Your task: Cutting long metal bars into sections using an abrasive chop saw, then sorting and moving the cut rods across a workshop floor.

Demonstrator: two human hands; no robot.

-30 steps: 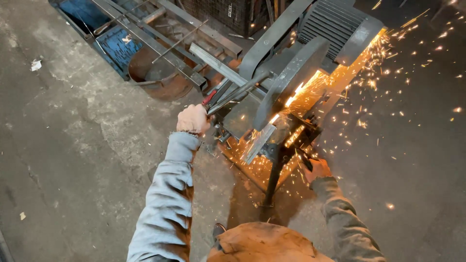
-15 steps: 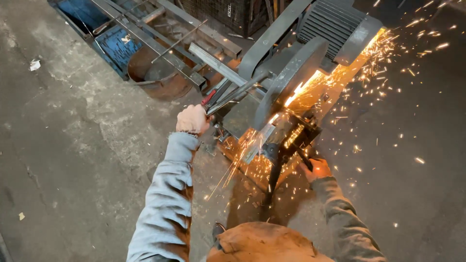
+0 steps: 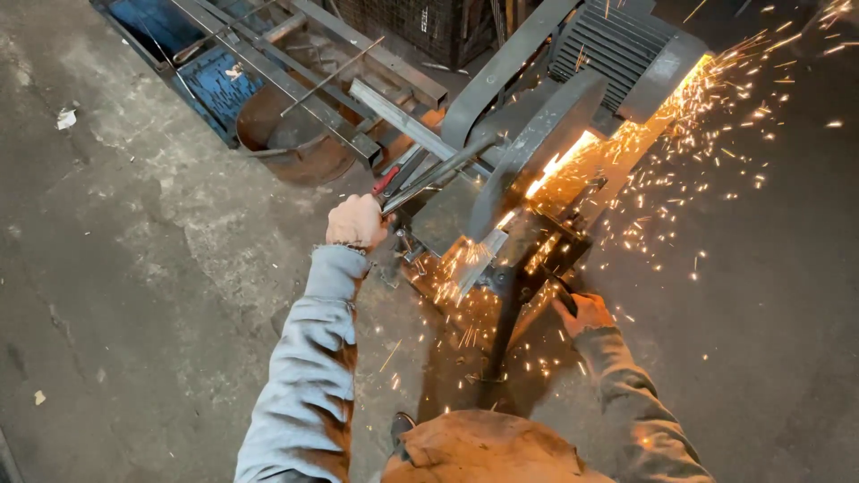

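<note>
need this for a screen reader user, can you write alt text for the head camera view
Seen from above, a person's left hand grips the long handle of a chop saw, which throws orange sparks across the concrete floor. The right hand holds something dark beside the saw's clamp. Metal bars lie behind.

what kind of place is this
Most likely a metal fabrication workshop. A chop saw throws orange sparks over a bare concrete floor, and steel bars lie stacked behind. The left hand grips the saw's lever handle.
</note>
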